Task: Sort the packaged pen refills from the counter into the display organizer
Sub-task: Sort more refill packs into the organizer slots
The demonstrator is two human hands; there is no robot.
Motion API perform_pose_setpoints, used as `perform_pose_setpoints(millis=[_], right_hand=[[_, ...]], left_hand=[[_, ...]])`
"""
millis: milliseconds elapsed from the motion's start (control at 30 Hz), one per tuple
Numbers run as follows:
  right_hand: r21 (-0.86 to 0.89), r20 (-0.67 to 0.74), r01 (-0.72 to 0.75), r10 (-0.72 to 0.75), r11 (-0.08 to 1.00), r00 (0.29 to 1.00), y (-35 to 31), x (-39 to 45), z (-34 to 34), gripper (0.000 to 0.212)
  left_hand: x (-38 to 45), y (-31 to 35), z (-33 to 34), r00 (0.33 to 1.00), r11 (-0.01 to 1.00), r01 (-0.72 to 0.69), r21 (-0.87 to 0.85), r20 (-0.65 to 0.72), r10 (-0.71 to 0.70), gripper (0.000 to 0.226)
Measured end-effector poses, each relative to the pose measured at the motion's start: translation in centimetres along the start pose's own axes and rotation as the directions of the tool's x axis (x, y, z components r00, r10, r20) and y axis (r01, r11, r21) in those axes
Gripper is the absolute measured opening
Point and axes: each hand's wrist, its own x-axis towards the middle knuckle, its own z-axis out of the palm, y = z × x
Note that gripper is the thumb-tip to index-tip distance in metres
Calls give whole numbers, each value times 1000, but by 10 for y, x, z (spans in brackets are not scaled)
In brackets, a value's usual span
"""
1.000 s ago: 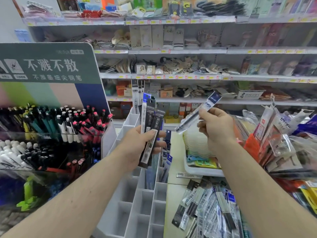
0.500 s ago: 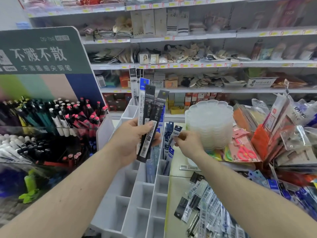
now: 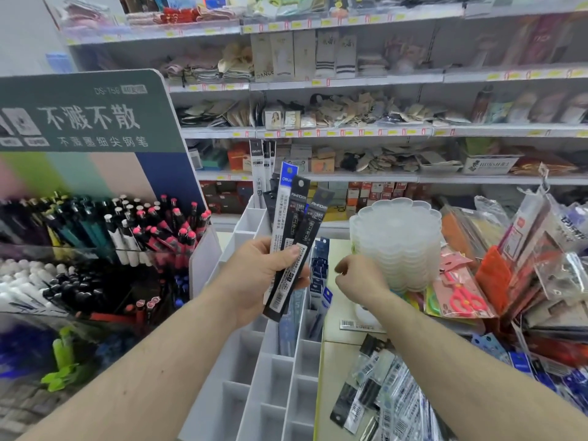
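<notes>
My left hand (image 3: 257,281) grips a fan of packaged pen refills (image 3: 297,237), one blue-topped and two black, held upright over the white display organizer (image 3: 270,377). My right hand (image 3: 361,280) hovers just right of the organizer with curled fingers, and I see nothing in it. Blue refill packs (image 3: 319,268) stand in a right-hand compartment beside it. More packs (image 3: 264,167) stand in the rear compartments. A loose pile of packaged refills (image 3: 391,405) lies on the counter at the lower right.
A stack of clear scalloped trays (image 3: 397,243) stands right behind my right hand. A pen display (image 3: 95,249) with a green sign fills the left. Pink scissors (image 3: 461,297) and hanging packets (image 3: 541,265) crowd the right. Stocked shelves (image 3: 350,132) run across the back.
My right hand brought a blue-topped refill pack down into a right-hand organizer compartment and let go of it. My left hand keeps holding its fan of packs.
</notes>
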Motion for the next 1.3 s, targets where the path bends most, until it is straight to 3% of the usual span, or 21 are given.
perform_pose_setpoints(millis=[67,100,167,200,233,300,467,700,800,900,1000,1100,1233,1300], right_hand=[[236,-186,78,-34,969,982,-18,-14,-27,25],[444,-221,122,-24,888,975,-30,-25,-39,20],[829,-117,108,-17,549,993,-53,-54,-60,17],[914,-61,80,-59,399,996,-63,-66,-67,14],[940,-35,71,-112,334,993,-70,-75,-71,12],[932,-41,106,-188,346,981,-79,-86,-71,12],[908,-122,171,-151,382,981,-78,-78,-63,11],[933,-29,89,-176,348,984,-72,-74,-65,13],[977,41,4,-205,214,978,-66,-70,-68,15],[990,106,-80,-243,113,964,-65,-68,-68,7],[984,122,-88,-224,154,967,-63,-67,-69,15],[975,98,-51,-216,215,971,-62,-71,-71,42],[902,-9,78,-163,424,987,-68,-76,-68,9],[903,-61,109,-129,417,990,-68,-74,-68,4]], left_hand=[[0,1,1,1000,1000,-4,10,3,4,9],[0,1,1,1000,1000,-5,15,2,5,10],[-1,2,2,1000,1000,-4,23,2,4,11],[-2,2,3,1000,1000,-4,29,6,4,12],[-2,2,3,1000,999,-2,35,14,2,12],[-4,3,3,999,999,4,43,36,-5,12],[-9,6,6,995,998,61,27,71,-63,22],[-14,12,10,975,987,161,18,150,-162,34],[-12,15,8,953,969,244,20,180,-244,39],[-9,12,3,956,973,226,41,185,-229,24],[-8,9,2,988,992,125,26,90,-127,10],[-7,6,3,998,996,54,77,15,-55,13],[-8,6,4,1000,996,14,93,5,-15,28],[-9,6,4,1000,997,19,78,6,-20,24]])
